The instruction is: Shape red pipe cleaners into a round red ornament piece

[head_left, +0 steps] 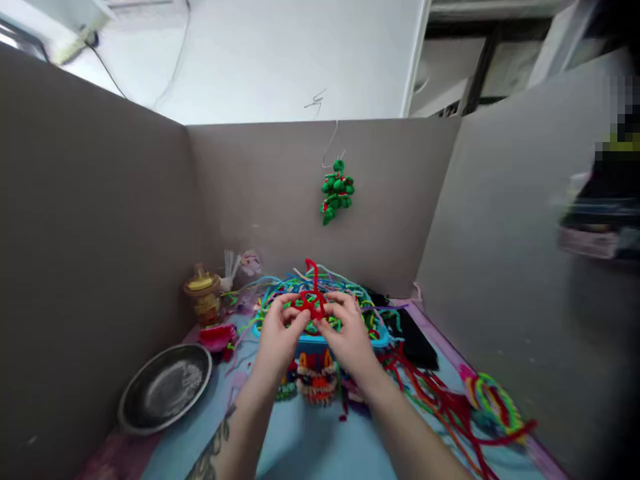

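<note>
Between my two hands is a red fuzzy craft stem (314, 303), bent into a looped shape with one end sticking up. My left hand (281, 325) pinches its left side with thumb and fingers. On the other side, my right hand (349, 327) grips the right edge with thumb and forefinger. Right behind the hands stands a blue basket (315, 345) heaped with tangled multicoloured fuzzy stems. Below the wrists, an orange and red fuzzy piece (317, 380) lies on the light blue tabletop (310, 440), partly hidden by my forearms.
A metal bowl (167, 387) sits at the left, with a lidded cup (204, 297) behind it. Red stems (450, 403) and a coiled multicoloured bundle (495, 403) lie at the right, near a black flat object (417, 340). Green ornaments (337, 190) hang on the grey partition (250, 180).
</note>
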